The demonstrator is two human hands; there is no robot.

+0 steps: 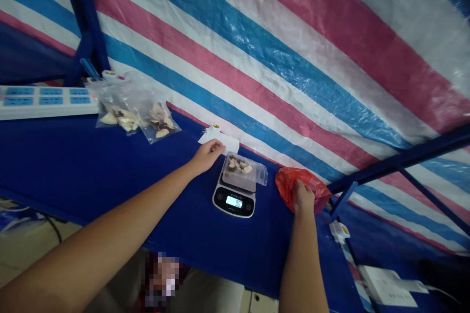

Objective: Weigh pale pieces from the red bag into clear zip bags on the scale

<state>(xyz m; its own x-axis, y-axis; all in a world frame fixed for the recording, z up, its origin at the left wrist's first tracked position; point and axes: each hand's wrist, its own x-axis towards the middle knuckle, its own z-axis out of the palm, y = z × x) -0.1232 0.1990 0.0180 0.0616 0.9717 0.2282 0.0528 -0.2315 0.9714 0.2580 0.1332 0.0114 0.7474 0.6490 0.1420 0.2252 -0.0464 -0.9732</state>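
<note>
A small digital scale (234,200) stands on the blue table cover, its lit display showing a reading. On its platform lies a clear plastic bag (245,168) with pale pieces inside. My left hand (207,153) rests just left of that bag, fingers curled, over a white paper slip (229,142); whether it grips anything I cannot make out. My right hand (303,197) reaches into a red plastic bag (301,185) to the right of the scale, its fingers hidden inside.
Two filled clear bags (137,115) lie at the back left beside a white power strip (44,101). A striped tarp (293,49) walls the back. Blue frame bars (400,159) run at the right, with a white adapter (385,283) below.
</note>
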